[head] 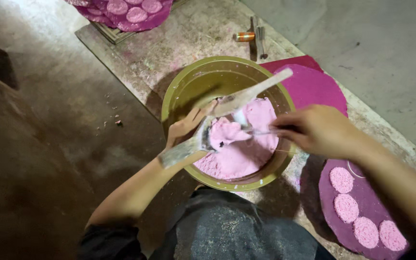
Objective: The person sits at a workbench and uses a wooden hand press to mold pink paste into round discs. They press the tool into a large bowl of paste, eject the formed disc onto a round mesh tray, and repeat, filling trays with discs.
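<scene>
Over the olive-green bowl [227, 72], seen from the head camera, both hands work a mass of pink dough [244, 144] that fills the lower right part of the bowl. The left hand [185, 129] is closed around a flat wooden paddle [237, 102], smeared with pale dough, which slants from below the bowl's near left rim up across to its far right rim. The right hand [319, 130] is curled and pinches a thin metal tool [261, 131] whose tip reaches into the dough just beside the paddle's blade. By the look of it, dough is being scraped off the paddle or portioned out of the mass; the next move would call for a steady paddle and a clean draw of the thin tool along it. Right of the bowl lie dark magenta mats [314, 89]; the near one [362, 207] carries four round pink discs [346, 208]. A similar mat with discs [136, 14] lies at the far edge, and a small orange cylinder [244, 36] rests on the stone slab [169, 53].
</scene>
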